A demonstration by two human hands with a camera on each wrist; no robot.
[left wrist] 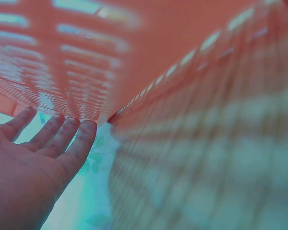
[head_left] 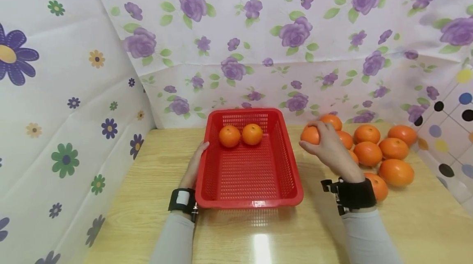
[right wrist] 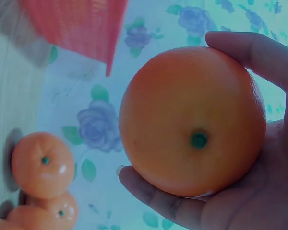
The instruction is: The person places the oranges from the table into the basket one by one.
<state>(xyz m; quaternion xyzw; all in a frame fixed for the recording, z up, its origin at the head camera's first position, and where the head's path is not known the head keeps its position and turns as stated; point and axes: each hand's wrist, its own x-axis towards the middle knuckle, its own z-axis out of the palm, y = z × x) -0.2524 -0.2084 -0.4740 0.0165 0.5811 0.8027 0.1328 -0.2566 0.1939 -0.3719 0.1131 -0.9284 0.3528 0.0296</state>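
A red plastic basket (head_left: 249, 204) sits in the middle of the wooden table, with two oranges, a left orange (head_left: 229, 136) and a right orange (head_left: 252, 134), side by side at its far end. My left hand (head_left: 193, 164) rests along the basket's left side. In the left wrist view its fingers (left wrist: 77, 143) lie nearly straight, tips at the slotted wall. My right hand (head_left: 330, 149) grips another orange (head_left: 309, 135), right of the basket and beside the loose fruit. The right wrist view shows thumb and fingers curled around this orange (right wrist: 187, 115), its green stem spot facing the camera.
Several loose oranges (head_left: 397, 172) are grouped on the right part of the table (head_left: 144, 198), some partly behind my right hand and wrist. A flowered cloth (head_left: 233, 69) hangs behind the table, and another patterned sheet (head_left: 85, 124) borders it on the left.
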